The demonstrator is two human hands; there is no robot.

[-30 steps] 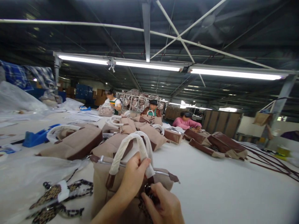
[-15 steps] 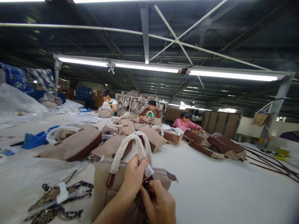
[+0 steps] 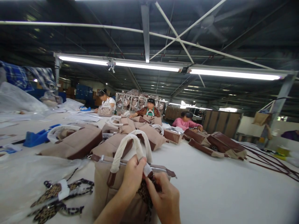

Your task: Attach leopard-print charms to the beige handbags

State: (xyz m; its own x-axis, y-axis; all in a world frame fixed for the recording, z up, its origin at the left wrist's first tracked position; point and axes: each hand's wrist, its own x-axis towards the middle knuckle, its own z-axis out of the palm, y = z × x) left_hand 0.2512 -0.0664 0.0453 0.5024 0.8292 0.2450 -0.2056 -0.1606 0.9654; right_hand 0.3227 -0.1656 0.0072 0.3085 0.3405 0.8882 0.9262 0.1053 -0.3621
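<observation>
A beige handbag (image 3: 105, 179) with brown leather trim stands upright in front of me. White wrapping covers its arched handles (image 3: 121, 146). My left hand (image 3: 132, 175) is closed around the lower right part of the front handle. At that handle's base, my right hand (image 3: 166, 193) pinches a leopard-print charm (image 3: 145, 192) that hangs against the bag's front. The charm's attachment is partly hidden behind my fingers. To the left, more leopard-print pieces (image 3: 50, 194) with dark straps and a white paper band lie on clear plastic (image 3: 21, 174).
Several beige and brown handbags (image 3: 72, 141) lie behind mine, beside a blue tape dispenser (image 3: 36, 137). Brown bags (image 3: 225, 144) with long straps (image 3: 268, 158) rest at the right on the white table (image 3: 221, 189). Three people work across the table, among them one in a pink top (image 3: 183, 123).
My right hand has shifted slightly right and up, and more of the leopard-print charm shows. My left hand stays on the handle. Across the table, the middle person has reached an arm out leftward.
</observation>
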